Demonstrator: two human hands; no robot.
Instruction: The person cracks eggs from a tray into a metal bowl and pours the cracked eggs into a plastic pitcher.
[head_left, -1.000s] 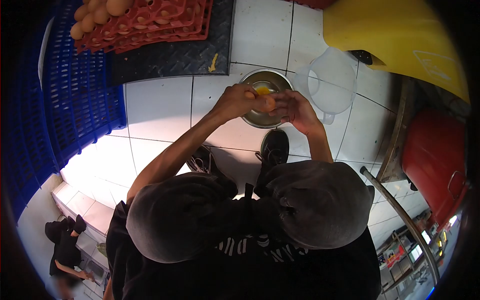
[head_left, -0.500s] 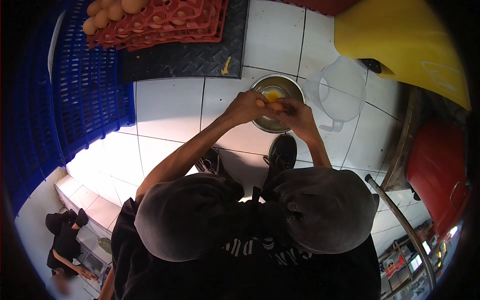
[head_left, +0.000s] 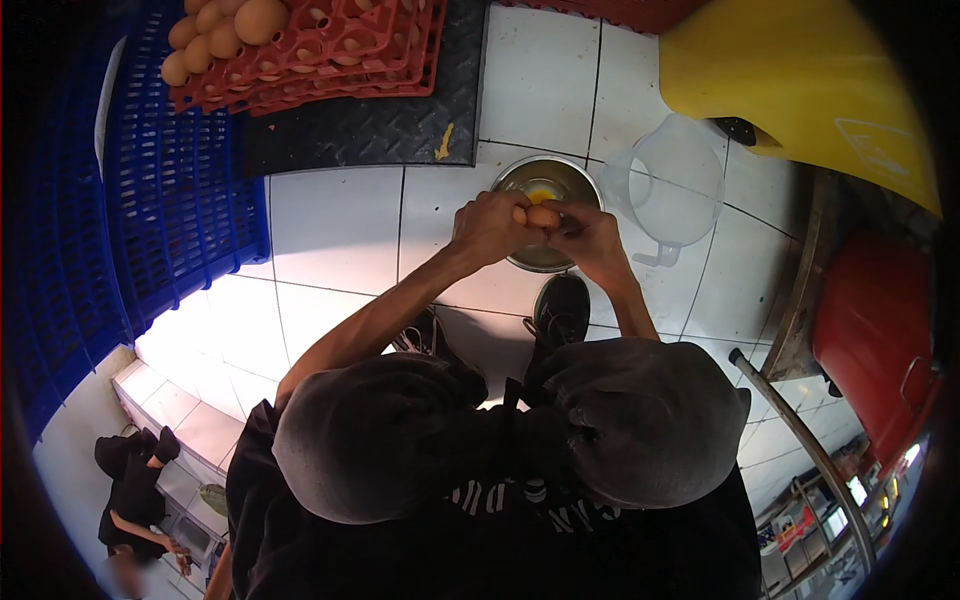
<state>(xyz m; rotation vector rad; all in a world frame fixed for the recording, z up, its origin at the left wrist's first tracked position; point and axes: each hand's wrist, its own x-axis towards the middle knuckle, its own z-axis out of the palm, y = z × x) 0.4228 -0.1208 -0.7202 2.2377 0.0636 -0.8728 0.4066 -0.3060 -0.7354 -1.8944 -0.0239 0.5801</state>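
Our right hand (head_left: 598,240), spread a second ago, now joins our left hand (head_left: 488,228); both hold an egg (head_left: 543,217) over the yolk (head_left: 541,196) in the bowl (head_left: 583,183).

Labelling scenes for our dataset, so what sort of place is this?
Looks like a food-prep area, possibly a commercial kitchen: stacked red egg trays, a metal bowl with yolk in it, and a big blue plastic crate.
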